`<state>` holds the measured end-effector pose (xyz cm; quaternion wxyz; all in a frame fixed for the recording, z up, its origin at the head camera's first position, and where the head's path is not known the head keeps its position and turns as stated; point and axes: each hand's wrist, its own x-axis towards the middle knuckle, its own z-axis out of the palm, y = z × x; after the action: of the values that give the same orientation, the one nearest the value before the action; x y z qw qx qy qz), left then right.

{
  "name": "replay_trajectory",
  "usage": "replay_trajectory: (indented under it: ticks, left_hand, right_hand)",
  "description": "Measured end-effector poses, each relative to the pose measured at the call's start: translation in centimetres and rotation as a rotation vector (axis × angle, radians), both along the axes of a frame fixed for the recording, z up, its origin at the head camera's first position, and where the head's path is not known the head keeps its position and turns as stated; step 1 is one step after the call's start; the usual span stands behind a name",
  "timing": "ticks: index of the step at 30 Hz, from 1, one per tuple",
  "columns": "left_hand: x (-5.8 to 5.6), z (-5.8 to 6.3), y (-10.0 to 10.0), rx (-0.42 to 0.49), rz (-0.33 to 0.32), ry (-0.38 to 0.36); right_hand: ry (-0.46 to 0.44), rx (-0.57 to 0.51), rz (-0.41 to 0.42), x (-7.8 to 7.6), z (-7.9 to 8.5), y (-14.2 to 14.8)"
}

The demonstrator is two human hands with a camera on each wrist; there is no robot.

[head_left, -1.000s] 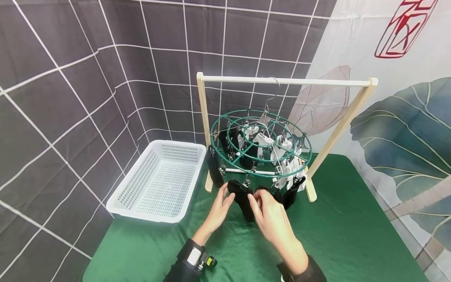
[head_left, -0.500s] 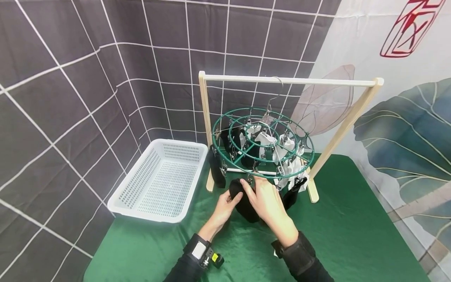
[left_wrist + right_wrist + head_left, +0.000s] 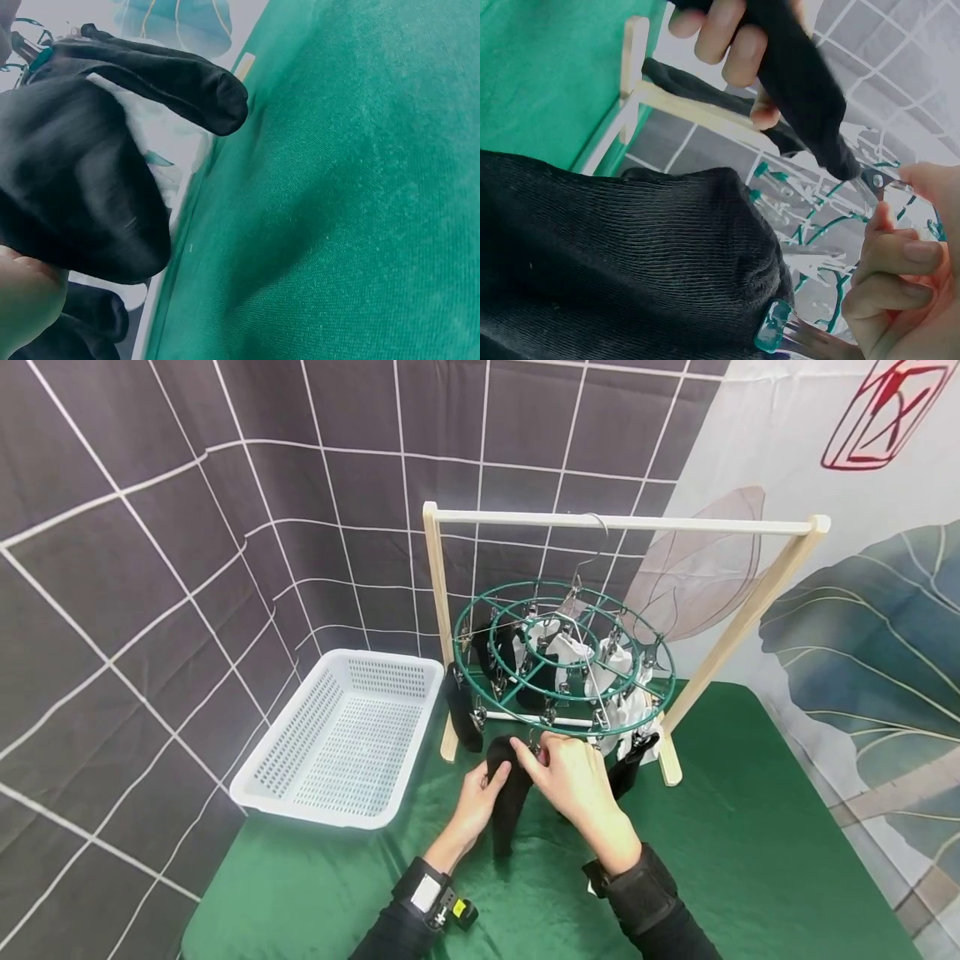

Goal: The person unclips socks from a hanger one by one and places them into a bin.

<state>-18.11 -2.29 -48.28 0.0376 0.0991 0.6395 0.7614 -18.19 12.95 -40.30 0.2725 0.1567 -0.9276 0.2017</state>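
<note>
Black sock (image 3: pixel 512 802) hangs gripped by the left hand (image 3: pixel 474 803) — the right hand (image 3: pixel 581 783) pinches a clip (image 3: pixel 877 178).

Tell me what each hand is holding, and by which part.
Left hand: a black sock, by its upper part. Right hand: a clip, pinched at the end away from the sock.

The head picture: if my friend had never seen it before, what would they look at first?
Probably the big round green clip hanger under the stand's white bar, with socks clipped on it. Then the hands at its front edge: the left hand holds a black sock, while the right hand pinches a clip. After that, maybe the white holey basket on the left.
</note>
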Motion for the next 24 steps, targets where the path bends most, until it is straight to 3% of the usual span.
replay_trajectory:
  ticks: [16, 24]
  left_hand:
    - [0.09, 0.2, -0.11, 0.02, -0.014, 0.003]
    - [0.14, 0.51, -0.45, -0.029, 0.041, 0.064]
  right_hand:
    - [0.132, 0.045, 0.087, -0.25, -0.31, 0.05]
    - [0.211, 0.01, 0.165, -0.59, -0.76, 0.4]
